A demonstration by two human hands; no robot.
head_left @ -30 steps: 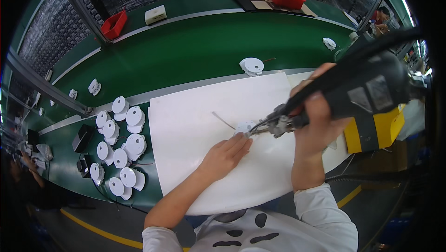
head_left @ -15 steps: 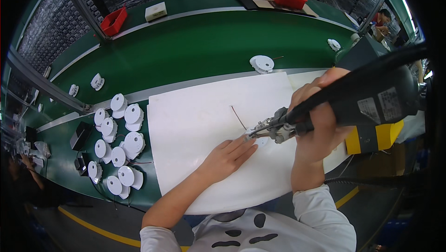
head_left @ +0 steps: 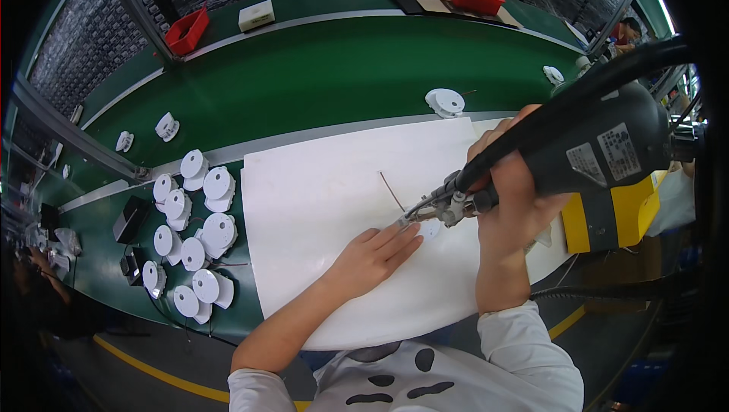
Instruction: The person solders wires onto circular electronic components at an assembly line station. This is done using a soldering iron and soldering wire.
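My right hand point(head_left: 510, 192) is wrapped round a black corded power tool point(head_left: 585, 150) with a thin metal nose. The nose points down and left, to the fingertips of my left hand point(head_left: 372, 262). My left fingers reach forward and hold a white round plastic part point(head_left: 430, 230) on the white work sheet point(head_left: 319, 207). Most of that part is hidden under the fingers and the tool nose. A thin reddish-brown wire point(head_left: 391, 189) sticks out from it, away from me.
Several white round parts point(head_left: 219, 231) cluster on the green bench at the left. Others sit on the green belt point(head_left: 326, 70), one white part point(head_left: 445, 103) just beyond the sheet. A yellow and black box point(head_left: 634, 218) stands at the right. Red bins point(head_left: 187, 30) line the far shelf.
The tool has tipped slightly and moved a little left with my right hand. White parts on the belt have shifted right. My left hand has barely moved.
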